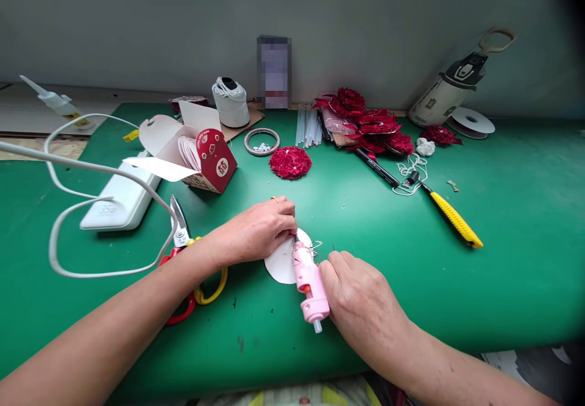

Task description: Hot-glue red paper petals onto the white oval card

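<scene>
My right hand (361, 290) is closed around the handle of a pink hot glue gun (313, 299), with a clear glue stick poking out of its rear end. The gun's nozzle lies over a round white disc (281, 264) on the green table. At the disc's far edge, my left hand (262, 229) has its fingers pinched together close to the nozzle; whatever they grip is hidden. A bit of white string (316, 246) shows beside the gun. Beyond the hands rests a red ruffled fabric flower (290, 163).
Scissors (201, 296) lie under my left forearm. A white power bank (121, 202) with a looping cable and an open red-and-white box (214, 165) stand left. Glue sticks (308, 127), red flowers (375, 122), a black marker (377, 168) and a yellow utility knife (454, 218) lie behind and right.
</scene>
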`<control>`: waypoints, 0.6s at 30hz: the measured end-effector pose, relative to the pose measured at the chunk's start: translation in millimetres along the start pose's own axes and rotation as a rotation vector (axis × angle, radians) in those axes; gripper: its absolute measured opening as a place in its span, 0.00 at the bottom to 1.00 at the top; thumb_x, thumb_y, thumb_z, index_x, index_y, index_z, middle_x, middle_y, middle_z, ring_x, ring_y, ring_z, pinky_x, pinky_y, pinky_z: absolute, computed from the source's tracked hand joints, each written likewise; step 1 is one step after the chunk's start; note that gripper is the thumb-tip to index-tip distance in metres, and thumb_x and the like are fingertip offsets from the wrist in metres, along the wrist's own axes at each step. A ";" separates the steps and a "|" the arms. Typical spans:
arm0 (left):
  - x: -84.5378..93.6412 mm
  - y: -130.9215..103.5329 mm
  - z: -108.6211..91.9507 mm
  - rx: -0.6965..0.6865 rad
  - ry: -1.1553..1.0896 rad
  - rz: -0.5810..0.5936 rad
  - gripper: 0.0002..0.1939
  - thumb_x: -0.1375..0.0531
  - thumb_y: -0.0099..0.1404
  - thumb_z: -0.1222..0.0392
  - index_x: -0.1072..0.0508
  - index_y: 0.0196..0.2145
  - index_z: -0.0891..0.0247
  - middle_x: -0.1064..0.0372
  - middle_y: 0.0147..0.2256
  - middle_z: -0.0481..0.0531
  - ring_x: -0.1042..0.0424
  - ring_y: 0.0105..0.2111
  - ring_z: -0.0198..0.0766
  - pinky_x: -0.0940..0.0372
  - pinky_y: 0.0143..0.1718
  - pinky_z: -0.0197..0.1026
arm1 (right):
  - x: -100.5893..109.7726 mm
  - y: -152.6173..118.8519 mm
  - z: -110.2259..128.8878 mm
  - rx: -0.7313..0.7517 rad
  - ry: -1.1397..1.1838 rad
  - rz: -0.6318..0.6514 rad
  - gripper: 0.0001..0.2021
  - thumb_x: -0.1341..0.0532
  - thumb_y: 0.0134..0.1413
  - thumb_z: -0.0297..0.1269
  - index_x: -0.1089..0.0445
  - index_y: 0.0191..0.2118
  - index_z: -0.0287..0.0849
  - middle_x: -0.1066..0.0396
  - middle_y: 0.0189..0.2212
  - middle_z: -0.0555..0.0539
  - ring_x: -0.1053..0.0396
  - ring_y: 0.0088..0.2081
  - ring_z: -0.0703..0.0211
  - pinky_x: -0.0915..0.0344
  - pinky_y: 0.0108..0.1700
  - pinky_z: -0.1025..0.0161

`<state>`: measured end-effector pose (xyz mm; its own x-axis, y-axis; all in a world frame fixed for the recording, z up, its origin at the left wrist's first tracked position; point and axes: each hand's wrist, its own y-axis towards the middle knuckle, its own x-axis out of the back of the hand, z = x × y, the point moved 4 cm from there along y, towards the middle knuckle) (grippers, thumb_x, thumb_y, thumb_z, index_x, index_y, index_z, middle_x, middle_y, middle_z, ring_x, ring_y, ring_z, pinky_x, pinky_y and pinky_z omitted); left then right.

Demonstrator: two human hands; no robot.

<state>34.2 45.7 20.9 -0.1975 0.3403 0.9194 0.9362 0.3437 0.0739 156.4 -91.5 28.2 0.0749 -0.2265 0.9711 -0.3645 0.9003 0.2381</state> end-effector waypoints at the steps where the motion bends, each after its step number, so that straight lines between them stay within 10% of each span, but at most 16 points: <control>1: -0.5 -0.1 -0.3 -0.007 0.007 -0.003 0.12 0.46 0.68 0.66 0.22 0.36 0.64 0.33 0.35 0.55 0.35 0.36 0.40 0.39 0.39 0.41 | 0.2 -0.1 -0.1 -0.003 0.009 -0.007 0.12 0.41 0.46 0.19 0.39 0.25 0.44 0.39 0.22 0.48 0.45 0.24 0.56 0.59 0.27 0.57; 18: 0.7 -3.2 -2.4 -0.012 -0.021 -0.032 0.14 0.48 0.69 0.67 0.23 0.35 0.66 0.32 0.35 0.56 0.35 0.36 0.40 0.39 0.38 0.41 | 0.0 1.6 0.2 0.054 -0.086 0.005 0.12 0.43 0.45 0.19 0.42 0.25 0.45 0.40 0.21 0.49 0.45 0.23 0.56 0.60 0.27 0.57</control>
<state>31.8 42.7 22.3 -0.2333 0.3478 0.9081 0.9327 0.3441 0.1078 155.7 -90.2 28.6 -0.0067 -0.2550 0.9669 -0.4144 0.8807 0.2294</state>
